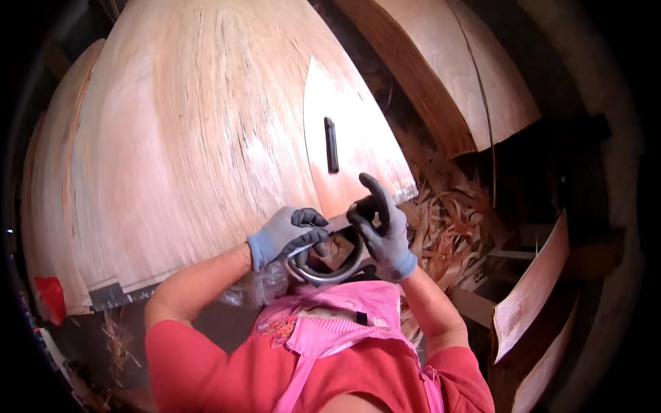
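Observation:
At the near edge of a large wood veneer stack [206,138], my hands work close together in grey gloves with dark palms and fingertips. A grey ring that looks like a tape roll [332,277] is in front of my waist. Above the ring, a short pale strip of tape [338,224] spans between my hands. My left hand [288,234] is closed, pinching the strip's left end. My right hand [385,233] is closed at the strip's right end, one finger raised. Farther up, a slim black tool [332,144], perhaps a cutter, lies on a pointed pale veneer piece [358,131].
Another veneer stack [441,69] stands at the far right. Wood shavings [444,230] heap beside the near right corner. A curved veneer sheet [530,289] leans at the right. Clear plastic [251,290] hangs below the near edge. Something red [49,297] is at the left corner.

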`<state>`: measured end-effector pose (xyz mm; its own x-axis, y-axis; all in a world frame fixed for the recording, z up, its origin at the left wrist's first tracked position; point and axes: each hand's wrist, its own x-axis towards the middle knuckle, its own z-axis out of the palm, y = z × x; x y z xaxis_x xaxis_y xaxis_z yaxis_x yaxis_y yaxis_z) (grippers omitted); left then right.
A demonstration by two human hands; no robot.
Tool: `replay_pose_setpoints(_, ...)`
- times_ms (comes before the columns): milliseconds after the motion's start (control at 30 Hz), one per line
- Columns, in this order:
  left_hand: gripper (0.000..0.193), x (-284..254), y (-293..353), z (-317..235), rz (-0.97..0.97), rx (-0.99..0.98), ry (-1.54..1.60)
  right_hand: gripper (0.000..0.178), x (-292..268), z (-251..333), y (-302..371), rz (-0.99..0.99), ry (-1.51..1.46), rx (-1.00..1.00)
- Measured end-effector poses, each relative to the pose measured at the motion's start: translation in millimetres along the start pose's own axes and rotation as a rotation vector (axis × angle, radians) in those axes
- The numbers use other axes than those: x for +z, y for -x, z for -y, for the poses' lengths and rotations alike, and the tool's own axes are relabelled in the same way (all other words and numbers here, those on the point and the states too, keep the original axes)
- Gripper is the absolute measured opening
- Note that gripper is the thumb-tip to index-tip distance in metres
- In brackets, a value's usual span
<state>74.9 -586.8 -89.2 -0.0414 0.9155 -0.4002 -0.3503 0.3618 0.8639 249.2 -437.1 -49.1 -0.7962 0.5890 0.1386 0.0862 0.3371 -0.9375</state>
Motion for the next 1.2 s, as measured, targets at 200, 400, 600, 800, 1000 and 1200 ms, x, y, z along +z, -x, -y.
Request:
replay_pose_setpoints(200, 0.030, -71.8, -22.9, -52.1, -0.237, -0.060, 0.035, 0.029, -29.4, -59.6, -116.5, -0.141, 0.642, -0.269)
replay_pose_setpoints(400, 0.028, -143.6, -67.8, -103.2, -0.544, 0.037, -0.087, 0.019, -15.6, -138.1, -248.9, -0.187, 0.847, -0.376)
replay_pose_setpoints(600, 0.025, -177.7, -150.9, -149.4, -0.670, 0.040, -0.179, 0.032, 25.2, -171.1, -351.9, -0.224, 0.804, -0.334)
replay_pose_setpoints(800, 0.019, -208.4, -224.3, -169.4, -0.634, 0.007, -0.169, 0.069, 43.9, -197.1, -369.8, -0.251, 0.788, -0.265)
replay_pose_setpoints(1000, 0.018, -224.6, -286.0, -171.8, -0.562, -0.080, -0.182, 0.095, 42.6, -186.9, -366.3, -0.143, 0.642, -0.197)
replay_pose_setpoints(1200, 0.016, -235.3, -326.3, -171.9, -0.527, -0.195, -0.189, 0.082, 46.1, -203.4, -373.7, -0.109, 0.697, -0.310)
